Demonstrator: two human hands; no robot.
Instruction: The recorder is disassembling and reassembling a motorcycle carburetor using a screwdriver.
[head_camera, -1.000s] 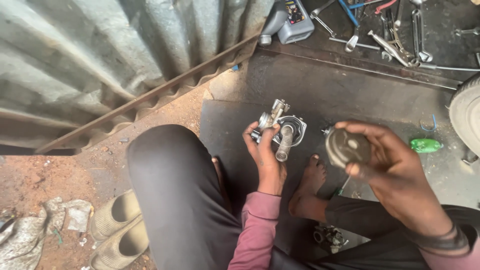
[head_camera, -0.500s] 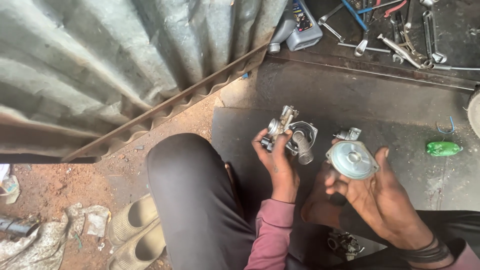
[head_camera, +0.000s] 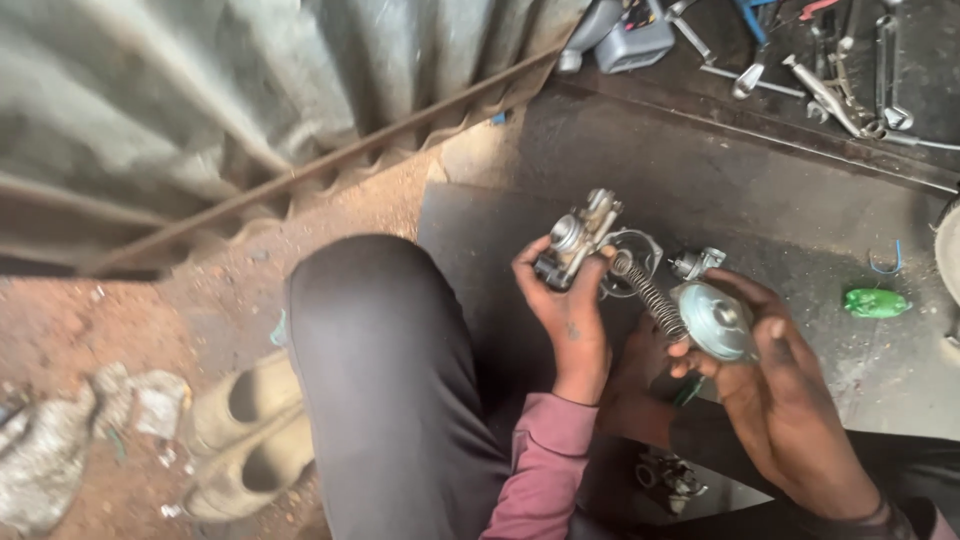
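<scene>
My left hand (head_camera: 570, 315) grips a small metal carburettor body (head_camera: 580, 238) above a dark mat, just past my raised knee in dark trousers (head_camera: 385, 370). My right hand (head_camera: 785, 390) holds a round silver cap (head_camera: 715, 320) with a coil spring (head_camera: 648, 292) hanging from it. The spring slants up and left, and its end touches the carburettor. A small metal fitting (head_camera: 697, 262) sticks out just above the cap.
A corrugated metal sheet (head_camera: 200, 110) leans at the left. Spanners and other tools (head_camera: 840, 80) lie at the top right beside a grey bottle (head_camera: 630, 35). A green scrap (head_camera: 875, 302) lies on the dark mat (head_camera: 800, 200). A pair of pale shoes (head_camera: 245, 430) and rags (head_camera: 60, 450) rest on the red dirt.
The cap in my right hand has come closer to the carburettor, and its spring now shows stretched out and touching the body. The view has shifted right.
</scene>
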